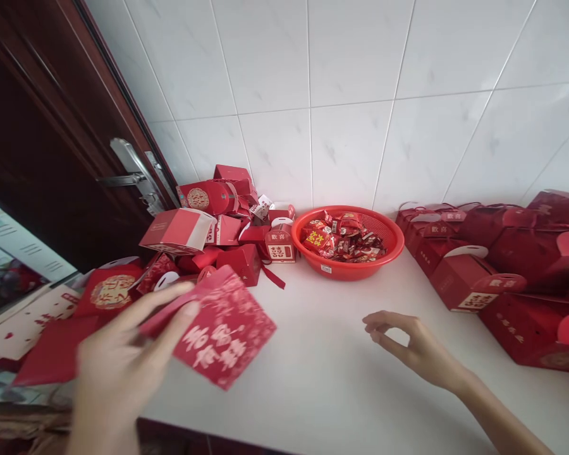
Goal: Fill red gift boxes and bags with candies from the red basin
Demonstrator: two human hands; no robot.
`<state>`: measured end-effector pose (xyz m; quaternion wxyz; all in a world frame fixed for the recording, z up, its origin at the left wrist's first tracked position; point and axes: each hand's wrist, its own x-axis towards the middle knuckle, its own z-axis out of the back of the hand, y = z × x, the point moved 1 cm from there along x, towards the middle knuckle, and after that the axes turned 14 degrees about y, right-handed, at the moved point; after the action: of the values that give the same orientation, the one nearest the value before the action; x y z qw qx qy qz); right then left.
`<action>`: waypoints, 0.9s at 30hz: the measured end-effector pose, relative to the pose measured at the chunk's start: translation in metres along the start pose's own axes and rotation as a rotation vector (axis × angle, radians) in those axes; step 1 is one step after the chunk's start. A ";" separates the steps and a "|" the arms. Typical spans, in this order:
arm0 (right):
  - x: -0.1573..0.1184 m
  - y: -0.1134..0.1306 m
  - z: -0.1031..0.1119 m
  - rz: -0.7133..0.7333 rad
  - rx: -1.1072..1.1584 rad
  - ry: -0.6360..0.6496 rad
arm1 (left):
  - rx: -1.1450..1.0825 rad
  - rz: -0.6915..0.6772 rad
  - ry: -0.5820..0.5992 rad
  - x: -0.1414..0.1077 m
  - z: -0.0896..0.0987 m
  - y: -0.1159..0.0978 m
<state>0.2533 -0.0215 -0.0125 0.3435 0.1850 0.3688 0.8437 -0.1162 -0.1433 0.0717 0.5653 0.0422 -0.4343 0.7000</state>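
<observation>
Pinched between the thumb and fingers of my left hand (135, 344) is a red box (225, 332) with light lettering on its face, held tilted above the front left of the white table. My right hand (405, 344) hovers over the table at the right, its thumb and fingertips pressed together in a loose ring; whether anything small is between them is too small to tell. Beyond both hands, a red plastic basket (325, 268) holds wrapped red candies (344, 240).
Piled red boxes (183, 230) lie at the left, by a dark door with a metal handle (140, 177). Rows of closed red boxes (464, 278) stand at the right. A tiled wall (351, 145) rises behind the white table (313, 379).
</observation>
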 end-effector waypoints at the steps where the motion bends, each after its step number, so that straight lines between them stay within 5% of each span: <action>1: 0.001 0.002 -0.003 0.011 0.024 0.006 | -0.051 0.005 0.044 0.005 -0.012 -0.010; 5: 0.006 0.011 -0.014 0.096 0.060 -0.052 | -0.266 -0.148 0.194 0.021 -0.061 -0.046; 10: 0.012 0.026 -0.032 0.194 0.017 -0.119 | -0.267 -0.330 0.264 0.026 -0.105 -0.083; 14: 0.018 0.030 -0.046 0.183 -0.005 -0.158 | -0.237 -0.412 0.377 0.019 -0.127 -0.110; 20: 0.022 0.024 -0.038 0.111 0.023 -0.302 | -0.459 -0.322 0.703 0.016 -0.138 -0.120; 27: 0.027 0.020 -0.025 0.119 0.180 -0.267 | -0.335 -0.455 0.497 0.031 -0.149 -0.098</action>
<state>0.2115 -0.0244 -0.0131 0.3211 0.3469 0.3822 0.7941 0.0177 -0.0238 0.0517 0.7935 -0.1266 -0.3719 0.4648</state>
